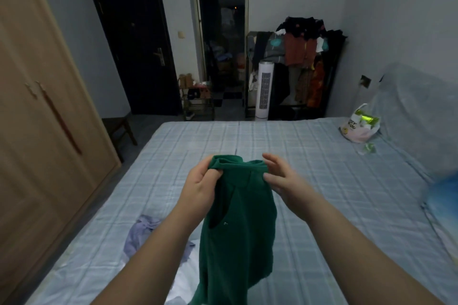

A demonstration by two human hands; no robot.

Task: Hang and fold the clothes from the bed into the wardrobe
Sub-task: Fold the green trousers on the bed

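Observation:
A dark green garment [244,225] hangs in the air over the bed [322,193]. My left hand [200,187] pinches its top left edge. My right hand [285,182] is at the top right edge, thumb against the cloth and fingers spread apart. A lilac garment [142,233] lies crumpled on the bed at the lower left, with a white piece [186,280] beside it, partly hidden by my left arm. The wooden wardrobe [42,131] stands on the left with its doors closed.
A plastic bag [359,129] sits on the bed's far right beside a covered headboard or sofa. Beyond the bed are a clothes rack [307,64] full of garments, a white tower fan [265,90], a shoe rack, a dark door and a small stool [119,129].

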